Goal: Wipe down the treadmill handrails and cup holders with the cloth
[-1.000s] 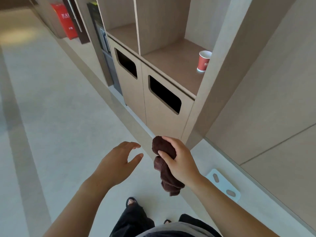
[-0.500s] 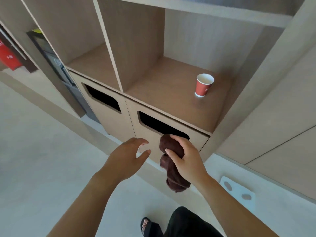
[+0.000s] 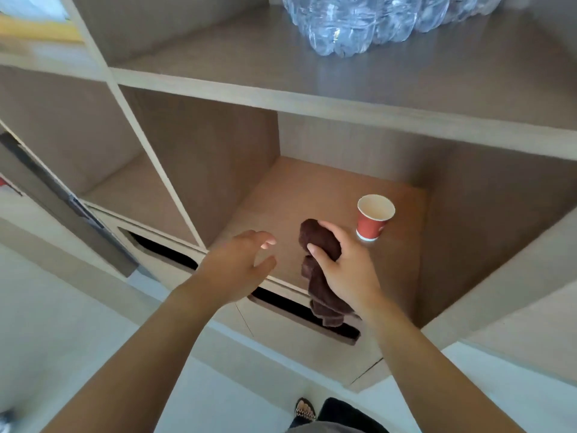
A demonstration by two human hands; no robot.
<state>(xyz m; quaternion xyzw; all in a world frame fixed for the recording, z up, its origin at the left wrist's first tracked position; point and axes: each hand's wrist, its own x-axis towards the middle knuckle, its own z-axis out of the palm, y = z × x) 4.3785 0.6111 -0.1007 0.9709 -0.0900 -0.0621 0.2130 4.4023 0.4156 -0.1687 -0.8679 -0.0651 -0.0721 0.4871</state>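
Note:
A dark brown cloth (image 3: 318, 276) hangs bunched from my right hand (image 3: 346, 270), which grips its upper part over the front edge of a wooden shelf compartment (image 3: 299, 195). My left hand (image 3: 240, 267) is held just left of the cloth, fingers apart and curved, holding nothing. The cloth's lower end dangles in front of a dark slot (image 3: 281, 303) in the cabinet panel below. No treadmill, handrail or cup holder is in view.
A red paper cup (image 3: 373, 218) stands on the shelf just right of my right hand. Clear plastic water bottles (image 3: 359, 20) sit on the shelf above. Another slot (image 3: 162, 250) opens at lower left. Pale floor and my sandalled foot (image 3: 306, 409) lie below.
The view has swung up and closer to the shelving. Both hands have risen from floor level to the shelf edge beside the cup; my right hand kept hold of the cloth.

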